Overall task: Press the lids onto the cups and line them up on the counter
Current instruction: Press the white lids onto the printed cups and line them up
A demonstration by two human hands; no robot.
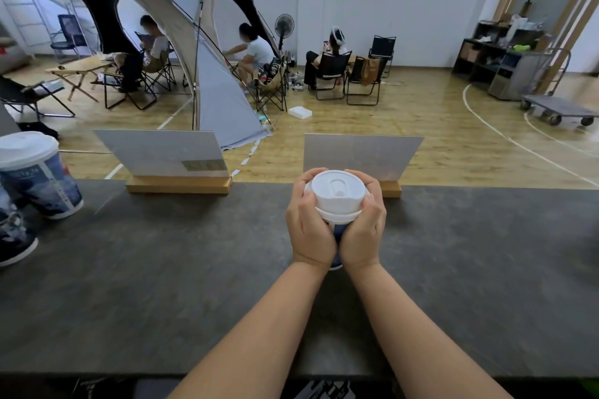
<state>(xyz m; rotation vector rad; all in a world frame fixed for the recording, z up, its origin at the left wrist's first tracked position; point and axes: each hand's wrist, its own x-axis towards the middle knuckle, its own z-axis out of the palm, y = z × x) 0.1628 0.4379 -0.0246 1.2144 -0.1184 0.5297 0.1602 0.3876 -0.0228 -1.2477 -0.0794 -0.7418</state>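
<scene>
Counter point(162, 269): both hands point(337, 230) wrap the lidded cup point(338, 194).

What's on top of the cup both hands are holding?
A white lid sits on the cup, gripped by the left hand and right hand. Contents hidden.

White lid point(338, 193) with sip hole sits on blue-printed cup point(337, 233), upright mid-worktop near far edge. Lidded cup point(39, 176), same blue print, stands by worktop's point(162, 269) left edge; another cup point(13, 236) nearer, partly cut off.
</scene>
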